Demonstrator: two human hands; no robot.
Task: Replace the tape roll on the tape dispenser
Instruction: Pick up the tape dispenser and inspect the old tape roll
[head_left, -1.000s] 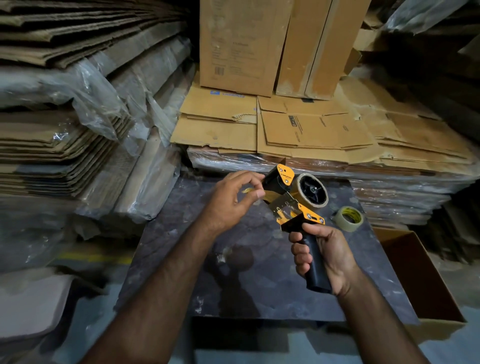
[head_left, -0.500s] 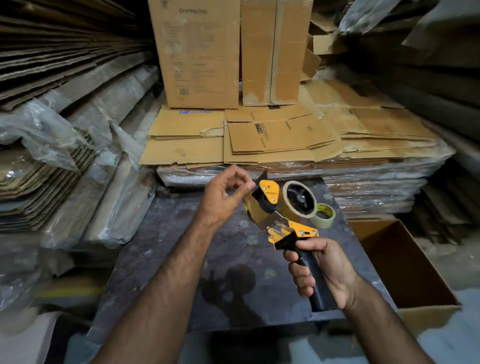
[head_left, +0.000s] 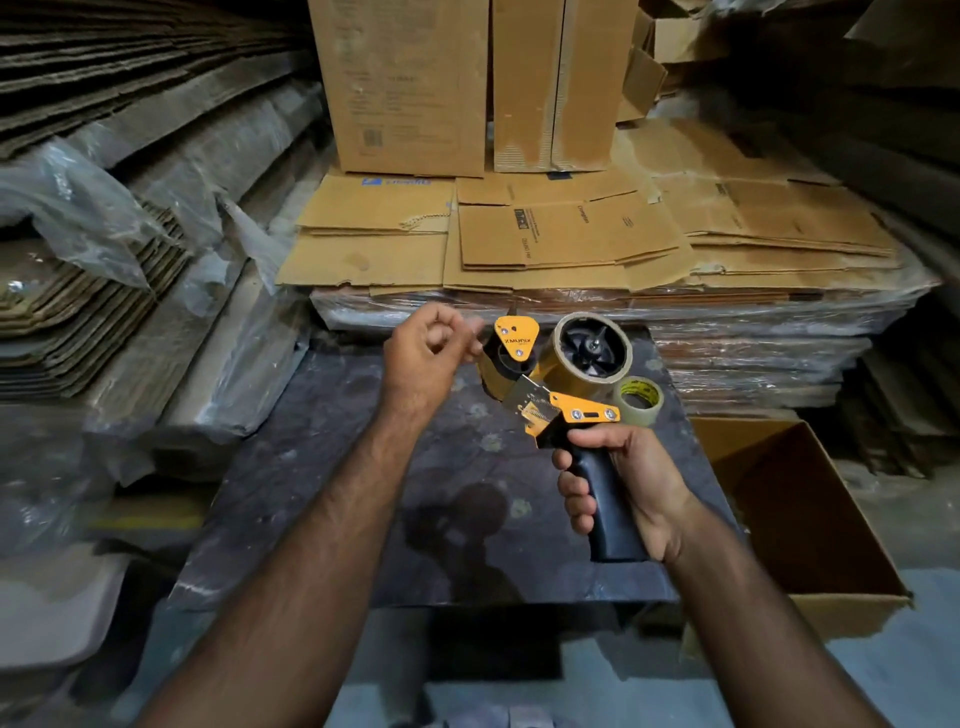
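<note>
My right hand (head_left: 623, 488) grips the black handle of the orange tape dispenser (head_left: 566, 410), held upright above the dark table (head_left: 311, 493). A brown tape roll (head_left: 592, 348) sits on the dispenser's black hub. Its strip runs forward around the front roller under the orange side plate (head_left: 516, 338). My left hand (head_left: 426, 353) is just left of that roller, with blurred fingertips pinched at the tape's loose end. A second, smaller clear tape roll (head_left: 640, 401) lies on the table behind the dispenser.
Flattened cardboard sheets (head_left: 571, 234) wrapped in plastic are stacked behind the table, with upright cartons (head_left: 410, 88) on top. More plastic-covered cardboard stacks (head_left: 130, 249) are at the left. An open cardboard box (head_left: 810, 519) stands to the right of the table.
The view has shifted. My right hand has turned the dispenser more upright. My left hand stays pinched at the front roller and has moved slightly left of it.
</note>
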